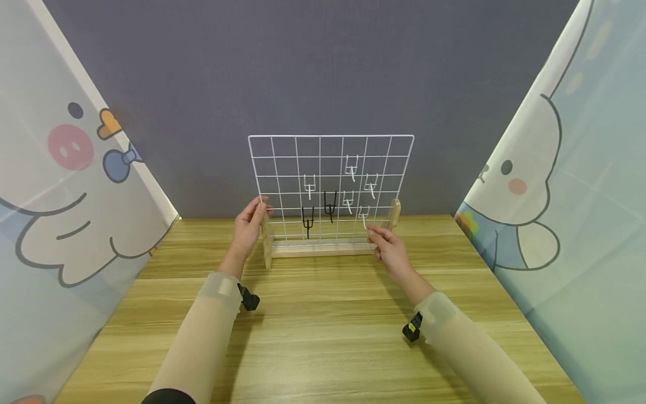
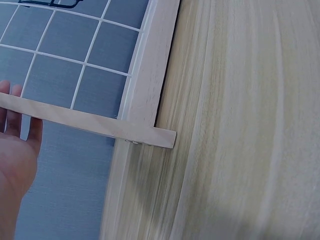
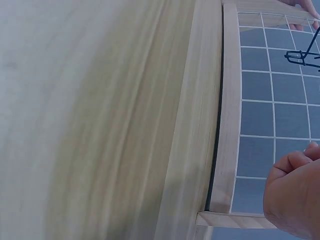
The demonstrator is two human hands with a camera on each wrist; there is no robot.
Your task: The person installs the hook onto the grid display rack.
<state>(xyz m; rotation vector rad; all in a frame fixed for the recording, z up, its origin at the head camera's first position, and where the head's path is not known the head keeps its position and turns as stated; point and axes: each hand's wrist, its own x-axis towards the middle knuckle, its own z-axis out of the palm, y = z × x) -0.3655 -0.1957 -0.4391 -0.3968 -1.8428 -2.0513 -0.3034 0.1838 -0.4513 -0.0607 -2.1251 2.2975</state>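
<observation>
A white wire grid panel (image 1: 308,147) stands upright in a pale wooden stand (image 1: 323,250). White hooks hang on it, among them a lower-right white hook (image 1: 364,214). My left hand (image 1: 247,229) grips the stand's left wooden post (image 1: 267,241), its thumb in front and fingers behind. In the left wrist view, the fingers (image 2: 35,132) show around that post (image 2: 90,119). My right hand (image 1: 391,250) has its thumb and fingertips pinched at the lower end of the lower-right white hook. In the right wrist view, the right hand (image 3: 295,195) is curled before the grid, hiding that hook.
Two black hooks (image 1: 330,209) hang near the grid's middle, and several more white hooks (image 1: 351,168) around them. The stand rests at the back of a wood-grain table (image 1: 323,325). A grey backdrop (image 1: 323,67) rises behind, with cartoon-printed curtains (image 1: 525,168) on both sides.
</observation>
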